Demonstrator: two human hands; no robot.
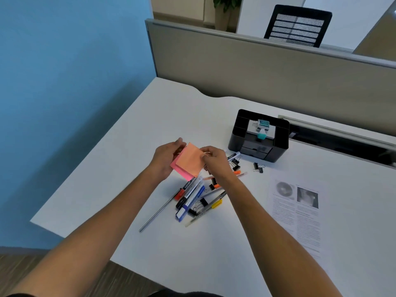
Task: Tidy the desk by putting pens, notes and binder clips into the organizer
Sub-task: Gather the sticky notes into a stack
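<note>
Holding the sticky notes above the middle of the desk, you have both hands on them — your left hand grips the pink pad from its left side, and your right hand pinches the right edge of the orange pad that lies on top of it. Just below your hands, toward the desk's near edge, sits the loose heap: a black comix marker, a blue pen, a yellow-clipped pen, a long thin black rod and several binder clips. Two more clips lie apart, just in front of the black organizer, which stands toward the far right edge with a teal-handled item on top of it. A printed sheet lies flat near the right edge.
</note>
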